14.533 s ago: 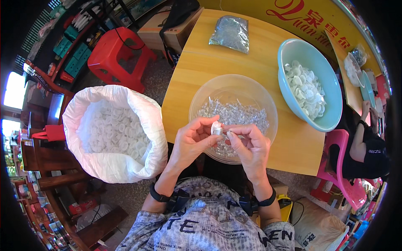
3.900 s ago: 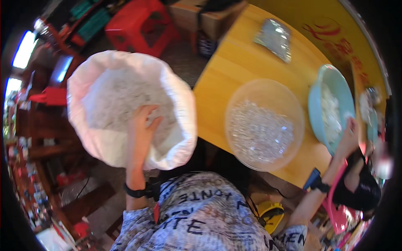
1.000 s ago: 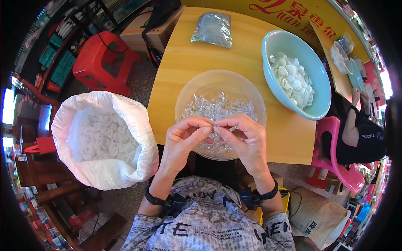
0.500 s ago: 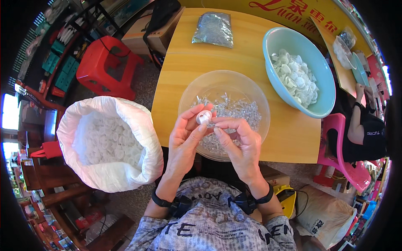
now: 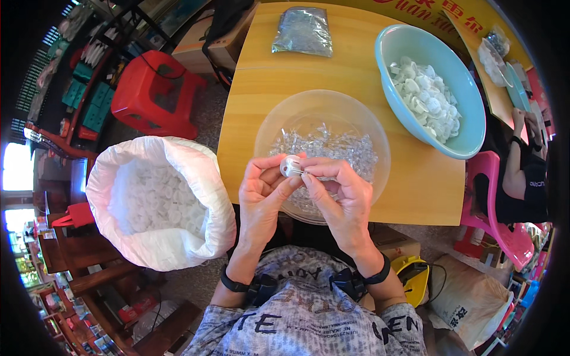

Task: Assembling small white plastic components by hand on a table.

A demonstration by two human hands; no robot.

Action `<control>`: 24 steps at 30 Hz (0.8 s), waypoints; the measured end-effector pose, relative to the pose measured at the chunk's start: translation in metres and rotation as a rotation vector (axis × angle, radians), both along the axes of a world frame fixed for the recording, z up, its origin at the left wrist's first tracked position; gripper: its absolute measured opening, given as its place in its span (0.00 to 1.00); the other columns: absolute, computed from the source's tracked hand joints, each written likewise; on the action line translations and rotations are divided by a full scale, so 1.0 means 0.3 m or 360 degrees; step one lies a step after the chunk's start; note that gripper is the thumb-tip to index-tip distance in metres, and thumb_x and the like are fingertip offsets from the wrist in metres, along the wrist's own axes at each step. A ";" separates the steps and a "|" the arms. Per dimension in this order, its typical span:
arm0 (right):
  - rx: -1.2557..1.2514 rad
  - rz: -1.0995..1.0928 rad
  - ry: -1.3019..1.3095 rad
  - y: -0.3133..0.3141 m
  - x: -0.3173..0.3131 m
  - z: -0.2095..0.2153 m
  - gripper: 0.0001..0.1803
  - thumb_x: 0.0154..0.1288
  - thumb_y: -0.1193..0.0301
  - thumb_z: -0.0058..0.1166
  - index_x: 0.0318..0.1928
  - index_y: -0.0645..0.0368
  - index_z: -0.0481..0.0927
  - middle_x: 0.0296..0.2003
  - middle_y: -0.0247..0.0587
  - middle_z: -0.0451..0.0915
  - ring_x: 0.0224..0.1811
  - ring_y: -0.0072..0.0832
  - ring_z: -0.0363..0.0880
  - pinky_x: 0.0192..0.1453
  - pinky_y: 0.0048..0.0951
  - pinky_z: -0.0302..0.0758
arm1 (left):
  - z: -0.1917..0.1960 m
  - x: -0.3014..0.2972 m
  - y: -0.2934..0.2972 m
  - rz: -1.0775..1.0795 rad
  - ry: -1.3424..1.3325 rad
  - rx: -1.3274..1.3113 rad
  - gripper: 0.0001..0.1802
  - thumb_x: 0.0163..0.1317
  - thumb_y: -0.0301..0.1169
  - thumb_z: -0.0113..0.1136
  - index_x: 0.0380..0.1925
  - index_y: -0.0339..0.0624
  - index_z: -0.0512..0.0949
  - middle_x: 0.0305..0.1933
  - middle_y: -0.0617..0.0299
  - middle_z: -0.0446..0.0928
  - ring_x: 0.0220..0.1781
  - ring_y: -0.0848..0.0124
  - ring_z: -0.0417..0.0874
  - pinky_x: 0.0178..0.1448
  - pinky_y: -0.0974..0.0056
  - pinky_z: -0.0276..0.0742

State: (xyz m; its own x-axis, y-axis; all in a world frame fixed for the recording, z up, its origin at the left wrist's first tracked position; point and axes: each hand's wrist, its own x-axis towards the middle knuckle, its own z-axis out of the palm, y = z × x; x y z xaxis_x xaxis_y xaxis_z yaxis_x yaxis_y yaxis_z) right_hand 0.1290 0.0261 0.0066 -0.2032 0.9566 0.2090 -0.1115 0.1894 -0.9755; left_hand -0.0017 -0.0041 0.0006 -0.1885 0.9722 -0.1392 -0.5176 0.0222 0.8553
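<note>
My left hand (image 5: pixel 259 193) pinches a small round white plastic piece (image 5: pixel 290 165) between thumb and fingers. My right hand (image 5: pixel 343 193) is closed in a pinch on a small clear part with thin metal legs (image 5: pixel 300 172), whose legs touch the white piece; the fingertips hide most of it. Both hands meet over the near side of a translucent plastic bowl (image 5: pixel 265 132), which holds a heap of similar clear parts (image 5: pixel 350 148) with thin legs. Far to the right, a light blue basin (image 5: pixel 389 98) contains a pile of round white plastic pieces (image 5: pixel 424 98).
An open white sack (image 5: pixel 219 204) full of white plastic pieces stands left of the wooden table (image 5: pixel 415 190). A silvery plastic bag (image 5: pixel 301 31) lies at the table's far edge. Red stool (image 5: pixel 148 83) behind left; pink chair (image 5: pixel 490 196) and a seated person (image 5: pixel 513 184) at right.
The right fingertips and the clear part's legs have come up against the white piece, which has turned in my left fingers. The whole view has shifted slightly.
</note>
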 end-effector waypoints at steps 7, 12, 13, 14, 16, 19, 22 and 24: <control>-0.0010 0.0014 0.0006 -0.003 -0.001 -0.003 0.06 0.61 0.82 0.55 0.39 0.66 0.76 0.42 0.45 0.81 0.44 0.27 0.81 0.47 0.29 0.82 | -0.017 0.005 -0.004 0.0016 0.0065 0.0029 0.20 0.58 0.17 0.60 0.48 0.36 0.64 0.56 0.38 0.72 0.59 0.61 0.75 0.62 0.61 0.72; 0.0028 0.0012 -0.0046 -0.001 -0.002 0.004 0.06 0.60 0.83 0.56 0.39 0.66 0.76 0.42 0.46 0.81 0.44 0.28 0.81 0.47 0.29 0.82 | -0.011 0.006 -0.002 0.0016 0.0092 0.0058 0.19 0.58 0.16 0.59 0.47 0.36 0.63 0.56 0.38 0.72 0.58 0.61 0.76 0.62 0.61 0.73; 0.0031 0.0010 -0.0052 -0.001 -0.003 0.007 0.06 0.60 0.83 0.56 0.39 0.66 0.76 0.42 0.46 0.81 0.44 0.28 0.81 0.47 0.29 0.82 | -0.011 0.006 -0.002 0.0017 0.0092 0.0060 0.19 0.58 0.16 0.59 0.47 0.36 0.63 0.56 0.38 0.72 0.58 0.61 0.76 0.62 0.61 0.73; 0.0033 0.0009 -0.0059 -0.001 -0.003 0.008 0.06 0.60 0.83 0.56 0.38 0.66 0.76 0.42 0.46 0.81 0.44 0.28 0.82 0.47 0.29 0.82 | -0.013 0.006 -0.002 0.0019 0.0093 0.0064 0.19 0.58 0.16 0.59 0.46 0.36 0.63 0.56 0.38 0.72 0.58 0.61 0.76 0.62 0.61 0.73; 0.0040 0.0015 -0.0072 0.001 -0.006 0.007 0.06 0.60 0.83 0.56 0.38 0.66 0.76 0.42 0.46 0.81 0.44 0.28 0.82 0.47 0.29 0.82 | -0.016 0.005 -0.002 0.0026 0.0097 0.0068 0.19 0.58 0.16 0.59 0.46 0.36 0.63 0.56 0.38 0.72 0.58 0.61 0.76 0.62 0.61 0.74; 0.0029 0.0017 -0.0060 0.002 -0.009 0.005 0.06 0.60 0.83 0.56 0.38 0.66 0.76 0.42 0.46 0.81 0.44 0.28 0.82 0.47 0.29 0.82 | -0.017 0.005 0.000 0.0025 0.0114 0.0080 0.18 0.59 0.16 0.59 0.45 0.36 0.63 0.56 0.38 0.72 0.58 0.61 0.76 0.61 0.61 0.74; -0.0007 0.0021 -0.0026 0.001 -0.008 0.005 0.05 0.61 0.82 0.55 0.38 0.66 0.76 0.42 0.46 0.81 0.43 0.27 0.82 0.47 0.28 0.82 | -0.016 0.009 0.000 0.0030 0.0177 0.0094 0.18 0.59 0.16 0.59 0.45 0.36 0.63 0.56 0.38 0.72 0.58 0.62 0.76 0.61 0.61 0.74; -0.0025 0.0028 -0.0017 0.001 -0.007 0.008 0.05 0.61 0.82 0.55 0.38 0.67 0.75 0.42 0.46 0.81 0.42 0.27 0.82 0.47 0.28 0.82 | -0.021 0.011 -0.001 0.0071 0.0365 0.0160 0.18 0.58 0.15 0.59 0.44 0.37 0.63 0.57 0.38 0.71 0.58 0.62 0.76 0.61 0.61 0.75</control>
